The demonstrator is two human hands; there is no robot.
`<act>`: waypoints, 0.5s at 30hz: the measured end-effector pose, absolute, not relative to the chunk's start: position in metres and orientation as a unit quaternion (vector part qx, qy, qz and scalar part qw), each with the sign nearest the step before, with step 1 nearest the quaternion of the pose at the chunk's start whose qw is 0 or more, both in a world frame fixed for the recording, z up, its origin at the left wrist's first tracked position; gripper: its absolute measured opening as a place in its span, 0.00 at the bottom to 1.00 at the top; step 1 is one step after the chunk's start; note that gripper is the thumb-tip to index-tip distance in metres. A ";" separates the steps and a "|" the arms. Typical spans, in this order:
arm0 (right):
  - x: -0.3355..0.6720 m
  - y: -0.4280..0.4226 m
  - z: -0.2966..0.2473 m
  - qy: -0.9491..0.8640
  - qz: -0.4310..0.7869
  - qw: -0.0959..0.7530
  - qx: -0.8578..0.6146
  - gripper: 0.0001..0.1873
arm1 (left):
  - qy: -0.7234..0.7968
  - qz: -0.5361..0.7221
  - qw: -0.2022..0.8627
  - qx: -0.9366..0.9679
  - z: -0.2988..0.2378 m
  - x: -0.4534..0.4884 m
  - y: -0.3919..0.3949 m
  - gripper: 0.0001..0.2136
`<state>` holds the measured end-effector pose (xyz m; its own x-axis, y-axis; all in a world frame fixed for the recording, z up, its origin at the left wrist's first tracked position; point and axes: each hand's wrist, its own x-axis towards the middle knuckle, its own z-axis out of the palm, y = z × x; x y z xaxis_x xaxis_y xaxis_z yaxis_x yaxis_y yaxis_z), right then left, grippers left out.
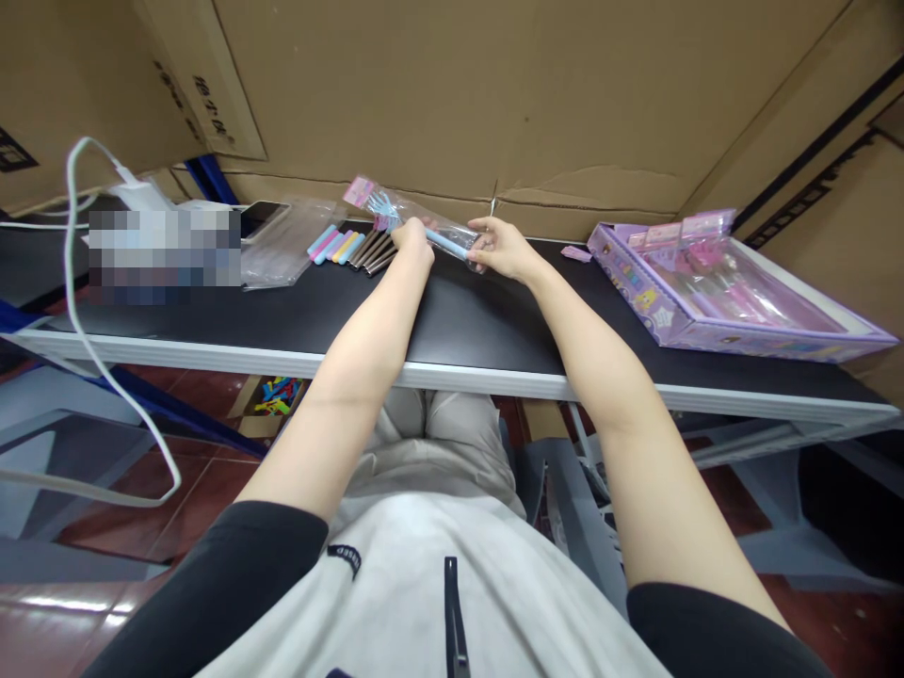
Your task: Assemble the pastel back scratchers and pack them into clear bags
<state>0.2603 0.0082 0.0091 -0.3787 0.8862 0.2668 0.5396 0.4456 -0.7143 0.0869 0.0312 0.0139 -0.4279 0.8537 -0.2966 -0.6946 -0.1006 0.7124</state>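
Observation:
A light blue back scratcher (446, 245) with a claw-like head lies in a clear plastic bag topped by a pink card (359, 192). My left hand (413, 237) is closed around the middle of the bagged scratcher. At the handle end, my right hand (505, 250) has its fingers closed on the bag. The bag slants down from upper left to right, just above the table. Beside my left hand lie several dark metal rods (368, 250), partly hidden by that hand. Left of them is a row of blue, pink and yellow handles (336, 245).
Clear plastic bags (286, 247) are piled on the black table (487, 325) to the left. On the right stands a purple display box (664, 306) holding bagged pink items. A small pink piece (577, 253) lies near it. A white cable (71, 235) loops at far left.

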 end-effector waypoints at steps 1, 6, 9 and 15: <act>0.261 0.010 0.008 -0.783 0.260 0.325 -0.463 0.41 | 0.420 0.726 0.534 0.103 0.014 0.087 0.030 0.20; 0.263 0.007 0.011 -0.781 0.240 0.331 -0.472 0.41 | 0.431 0.693 0.564 0.125 0.010 0.086 0.028 0.18; 0.260 0.001 0.015 -0.777 0.238 0.326 -0.483 0.41 | 0.435 0.683 0.571 0.137 0.008 0.086 0.029 0.17; 0.258 0.005 0.011 -0.785 0.230 0.335 -0.468 0.38 | 0.432 0.692 0.566 0.119 0.007 0.086 0.031 0.19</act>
<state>0.2585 0.0055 0.0107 -0.3386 0.8881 0.3107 0.5805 0.4571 -0.6738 0.0863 0.0314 0.0067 -0.3304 0.8862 -0.3248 -0.6807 0.0146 0.7324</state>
